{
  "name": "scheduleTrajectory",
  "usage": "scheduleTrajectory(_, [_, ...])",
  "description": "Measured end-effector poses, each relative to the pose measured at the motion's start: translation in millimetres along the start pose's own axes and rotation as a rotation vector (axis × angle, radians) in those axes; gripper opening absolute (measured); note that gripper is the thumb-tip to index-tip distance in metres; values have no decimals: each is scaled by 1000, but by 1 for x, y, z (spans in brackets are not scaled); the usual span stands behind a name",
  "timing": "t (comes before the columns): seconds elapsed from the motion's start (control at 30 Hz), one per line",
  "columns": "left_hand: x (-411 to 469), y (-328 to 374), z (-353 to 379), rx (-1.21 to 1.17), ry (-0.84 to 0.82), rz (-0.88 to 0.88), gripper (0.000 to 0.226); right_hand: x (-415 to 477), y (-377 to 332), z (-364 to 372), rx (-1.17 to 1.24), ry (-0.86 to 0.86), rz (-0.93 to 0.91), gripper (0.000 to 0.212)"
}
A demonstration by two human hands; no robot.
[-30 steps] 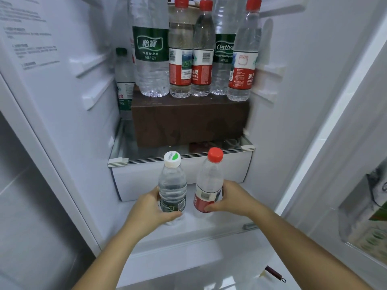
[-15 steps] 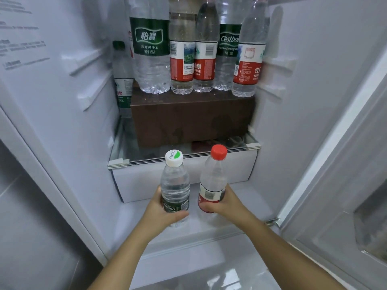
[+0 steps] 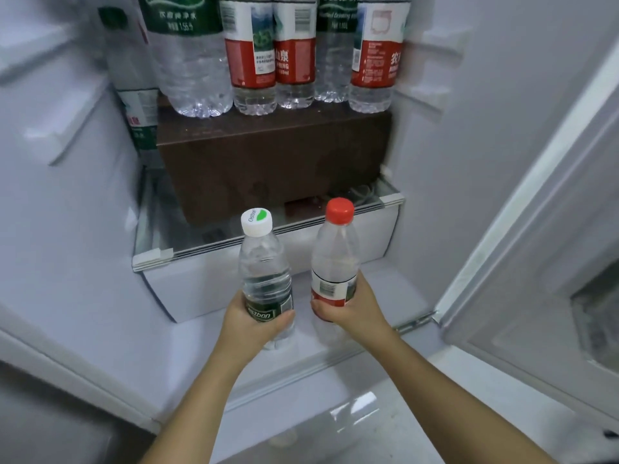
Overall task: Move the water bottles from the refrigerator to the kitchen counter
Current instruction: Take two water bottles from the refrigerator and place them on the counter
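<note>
Your left hand (image 3: pixel 249 324) grips the white-capped bottle (image 3: pixel 264 272) low on its green label, and your right hand (image 3: pixel 348 308) wraps the red-capped bottle (image 3: pixel 335 259) around its red and white label. Both bottles stand upright, side by side without touching, in front of the white drawer (image 3: pixel 187 289) at the bottom of the open refrigerator. Whether their bases rest on the fridge floor or hang just above it, you cannot tell from here. The counter is not in view, so nothing shows as delivered yet; judge this as an early stage of the job. Plenty is left: a row of larger bottles (image 3: pixel 294 58) stands on the brown box (image 3: pixel 271 162) above the glass shelf (image 3: pixel 157 222), with another green-labelled bottle (image 3: pixel 137 105) tucked behind at the left. Expect several more trips after this pair.
</note>
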State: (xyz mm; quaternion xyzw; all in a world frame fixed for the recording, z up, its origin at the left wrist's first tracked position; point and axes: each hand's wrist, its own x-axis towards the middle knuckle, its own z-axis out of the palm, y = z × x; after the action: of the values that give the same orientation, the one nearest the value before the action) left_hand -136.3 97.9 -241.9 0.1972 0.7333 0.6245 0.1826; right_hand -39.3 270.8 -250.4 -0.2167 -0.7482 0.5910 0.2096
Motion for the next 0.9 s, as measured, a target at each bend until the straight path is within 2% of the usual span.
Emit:
scheduleTrajectory(0.17, [-9,14,13,16,-34,85,68,-27,-10,-24,6,83,-21,56])
scheduleTrajectory(0.3, [-28,21,34,57,-98,137,56,-63,-19,-46,22,124,-29,57])
scheduleTrajectory(0.47, [-66,29,67,38,-212,133,75,-122,-23,-81,-18,161,-14,56])
scheduleTrajectory(0.7, [-133,48,127,100,-433,197,64,-230,-19,-133,0,306,21,58])
scheduleTrajectory(0.77, [-159,54,146,92,-490,240,72,-264,-17,-148,5,364,30,62])
scheduleTrajectory(0.9, [-215,53,184,84,-576,257,78,-334,-12,-179,-30,474,62,47])
